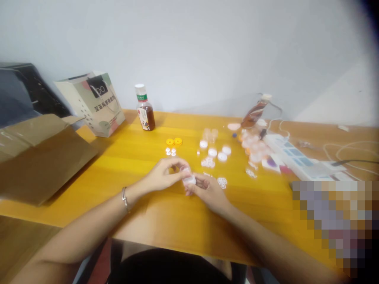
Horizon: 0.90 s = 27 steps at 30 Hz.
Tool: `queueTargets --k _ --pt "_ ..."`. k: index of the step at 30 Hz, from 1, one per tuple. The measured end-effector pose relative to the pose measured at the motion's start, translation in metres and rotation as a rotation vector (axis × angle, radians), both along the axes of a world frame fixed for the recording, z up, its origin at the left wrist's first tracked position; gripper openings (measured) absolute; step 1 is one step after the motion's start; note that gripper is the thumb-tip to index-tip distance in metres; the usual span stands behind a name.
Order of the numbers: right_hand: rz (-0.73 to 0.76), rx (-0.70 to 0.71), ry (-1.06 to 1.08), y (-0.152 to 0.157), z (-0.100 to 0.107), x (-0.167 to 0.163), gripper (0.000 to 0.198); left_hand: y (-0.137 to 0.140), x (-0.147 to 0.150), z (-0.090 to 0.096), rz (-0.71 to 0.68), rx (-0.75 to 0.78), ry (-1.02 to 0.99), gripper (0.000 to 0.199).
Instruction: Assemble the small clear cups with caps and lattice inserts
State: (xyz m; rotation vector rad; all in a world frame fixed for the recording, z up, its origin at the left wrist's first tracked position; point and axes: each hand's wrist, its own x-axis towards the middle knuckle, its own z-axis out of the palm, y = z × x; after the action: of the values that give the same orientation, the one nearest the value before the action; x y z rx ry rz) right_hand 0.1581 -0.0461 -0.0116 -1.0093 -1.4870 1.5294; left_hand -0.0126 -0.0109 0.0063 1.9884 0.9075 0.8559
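Note:
My left hand [167, 173], with a bracelet [124, 199] at its wrist, pinches a small clear-and-white plastic piece [188, 178] above the table. My right hand [211, 192] grips the same piece from the other side, its fingers curled round the lower edge. Blur hides the piece's exact kind. Just beyond my hands lie small white round parts [171, 151], and behind them yellow discs [174, 141]. Several white discs [212, 152] are spread farther right. Flat white pieces with holes [222, 183] lie close to my right hand.
An amber drink bottle [146, 112] stands at the back. A paper bag [94, 104] and an open cardboard box [44, 157] occupy the left. Rightward are a pile of pale round pieces [255, 146], a leaning bottle [255, 112], a white power strip [291, 154] and cables [340, 146].

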Motion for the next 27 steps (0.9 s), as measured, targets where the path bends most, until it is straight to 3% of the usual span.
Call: queueTargets --k 7,15,20,27 --pt "0.088 -0.038 0.047 -0.001 0.002 0.004 0.018 -0.005 0.001 0.003 -0.042 0.07 -0.054 0.017" --pt "-0.032 -0.114 0.168 0.008 -0.009 0.004 0.022 0.001 0.003 -0.007 0.072 -0.088 -0.225 0.022" --pt "-0.079 -0.073 0.163 0.011 -0.012 0.004 0.025 0.004 0.003 -0.012 -0.038 -0.24 -0.246 0.041" --pt "-0.008 -0.047 0.163 0.006 -0.013 0.0 0.033 0.005 0.004 -0.014 -0.102 -0.21 -0.18 0.023"
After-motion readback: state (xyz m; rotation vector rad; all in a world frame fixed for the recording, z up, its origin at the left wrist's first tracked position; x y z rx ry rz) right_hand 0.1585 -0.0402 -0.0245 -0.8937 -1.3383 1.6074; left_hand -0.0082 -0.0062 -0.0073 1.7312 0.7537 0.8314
